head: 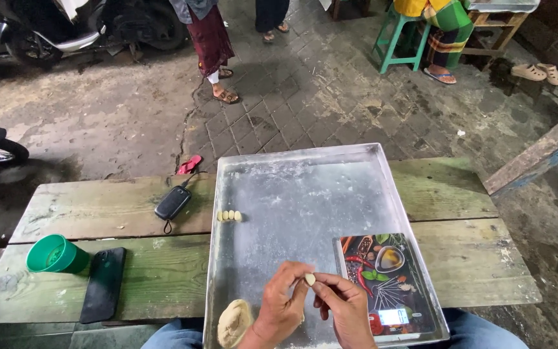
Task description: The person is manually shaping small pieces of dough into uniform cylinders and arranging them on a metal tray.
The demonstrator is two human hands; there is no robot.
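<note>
Both my hands meet over the near part of a large metal tray (382, 187). My left hand (282, 304) and my right hand (347, 310) pinch a small pale piece of dough (309, 279) between their fingertips. A bigger lump of dough (234, 322) lies on the tray by my left wrist. A short row of small shaped dough pieces (229, 215) sits at the tray's left edge. A kitchen scale (385, 284) with a picture of spices rests in the tray's near right corner.
The tray lies on a worn green wooden table (460, 258). Left of it are a green cup (56, 254), a dark phone (103, 284) and a black key fob (173, 203). Beyond are people's legs, a green stool (398, 39) and motorbikes.
</note>
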